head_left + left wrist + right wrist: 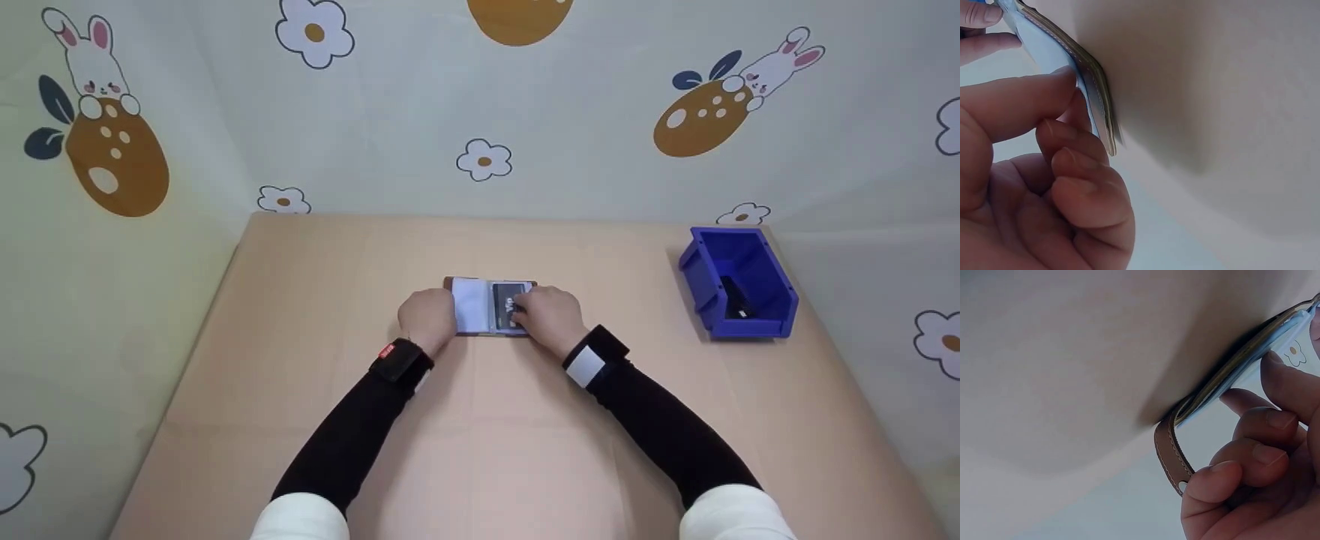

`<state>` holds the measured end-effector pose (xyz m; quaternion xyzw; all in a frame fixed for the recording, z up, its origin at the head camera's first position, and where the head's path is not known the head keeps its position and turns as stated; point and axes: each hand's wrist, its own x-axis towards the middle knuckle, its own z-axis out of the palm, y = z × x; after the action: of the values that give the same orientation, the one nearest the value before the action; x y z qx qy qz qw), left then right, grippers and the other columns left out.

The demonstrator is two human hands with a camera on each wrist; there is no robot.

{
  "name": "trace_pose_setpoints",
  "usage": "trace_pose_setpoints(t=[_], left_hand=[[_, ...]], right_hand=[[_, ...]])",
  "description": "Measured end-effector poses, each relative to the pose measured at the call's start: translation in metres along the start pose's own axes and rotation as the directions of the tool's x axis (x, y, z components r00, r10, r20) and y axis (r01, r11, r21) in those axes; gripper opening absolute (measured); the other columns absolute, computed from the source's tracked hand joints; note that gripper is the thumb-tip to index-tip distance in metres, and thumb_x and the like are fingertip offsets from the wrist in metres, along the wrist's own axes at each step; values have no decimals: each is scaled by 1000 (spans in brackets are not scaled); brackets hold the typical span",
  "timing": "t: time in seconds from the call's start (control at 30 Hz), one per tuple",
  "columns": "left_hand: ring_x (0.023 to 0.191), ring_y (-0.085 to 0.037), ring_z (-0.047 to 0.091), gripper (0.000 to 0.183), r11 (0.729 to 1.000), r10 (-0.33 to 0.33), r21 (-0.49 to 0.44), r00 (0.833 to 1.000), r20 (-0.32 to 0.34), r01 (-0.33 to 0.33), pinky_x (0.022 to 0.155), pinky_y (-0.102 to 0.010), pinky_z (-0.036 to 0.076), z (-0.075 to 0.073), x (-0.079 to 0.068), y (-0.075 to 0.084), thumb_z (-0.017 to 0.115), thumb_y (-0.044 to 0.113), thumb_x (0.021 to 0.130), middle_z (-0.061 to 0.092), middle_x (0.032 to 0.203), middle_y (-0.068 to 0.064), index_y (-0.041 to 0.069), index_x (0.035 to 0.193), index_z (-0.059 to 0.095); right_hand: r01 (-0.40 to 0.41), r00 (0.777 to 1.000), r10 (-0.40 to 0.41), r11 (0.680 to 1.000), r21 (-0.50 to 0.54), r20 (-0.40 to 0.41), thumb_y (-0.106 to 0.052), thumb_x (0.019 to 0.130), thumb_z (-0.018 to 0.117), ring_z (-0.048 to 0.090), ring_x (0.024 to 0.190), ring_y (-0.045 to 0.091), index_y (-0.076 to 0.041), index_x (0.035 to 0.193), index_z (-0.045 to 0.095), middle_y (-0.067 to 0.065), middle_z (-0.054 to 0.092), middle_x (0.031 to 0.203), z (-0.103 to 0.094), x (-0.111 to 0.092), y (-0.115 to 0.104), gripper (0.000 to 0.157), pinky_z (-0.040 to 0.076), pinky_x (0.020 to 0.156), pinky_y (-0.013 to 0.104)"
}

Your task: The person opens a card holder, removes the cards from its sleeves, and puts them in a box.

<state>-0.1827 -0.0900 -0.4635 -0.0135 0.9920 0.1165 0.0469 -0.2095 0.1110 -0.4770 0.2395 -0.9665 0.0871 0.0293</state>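
A small brown-edged card holder [472, 307] lies spread open on the table, with pale plastic sleeves inside. On its right side is a dark card [505, 306] with white lettering. My left hand [429, 321] grips the left edge; the left wrist view shows thumb and forefinger on the sleeve [1044, 42], other fingers curled in. My right hand [553, 319] has thumb and fingertip on the card's right part, partly covering it. A brown stitched strap [1171, 453] with a metal snap sticks out beside the right fingers in the right wrist view.
A blue plastic bin [746, 328] stands at the table's far right, with a black object [735, 298] inside whose kind I cannot tell. Patterned cloth [390, 112] hangs behind and along both sides of the tan table [315, 270].
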Motion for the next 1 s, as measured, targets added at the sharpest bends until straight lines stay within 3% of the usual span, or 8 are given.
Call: trace_pose_setpoints(t=[0.33,0.67,0.83,1.0], left_hand=[[80,-30,68,11,1000,13,-6,1000,-18,-14,59,-45,55,0,-1,1,60,3,88,70,88,-13,2,86,70],[83,-32,68,14,1000,7,-12,1000,-17,-7,61,-47,55,1,-1,0,58,3,89,70,90,-14,2,88,71],[84,-31,68,14,1000,-2,-15,1000,-3,2,61,-47,55,0,-1,0,58,3,90,70,91,-14,1,88,72],[79,-27,66,8,1000,18,-18,1000,-9,-18,58,-44,54,-1,-1,0,63,2,85,69,84,-11,3,80,69]], right_hand=[[0,1000,0,1000,3,-4,-24,86,76,65,75,29,-12,94,76,11,69,82,0,0,0,15,49,59,47],[1,1000,-1,1000,5,7,-24,86,76,64,73,27,-12,88,74,8,67,79,-2,1,1,12,49,60,45],[-41,999,40,998,37,24,-25,87,76,66,79,25,-12,101,77,9,71,89,-6,2,5,19,52,64,43],[-88,996,89,995,48,-8,-21,87,76,68,87,26,-12,111,76,9,72,95,-13,1,13,26,53,70,43]])
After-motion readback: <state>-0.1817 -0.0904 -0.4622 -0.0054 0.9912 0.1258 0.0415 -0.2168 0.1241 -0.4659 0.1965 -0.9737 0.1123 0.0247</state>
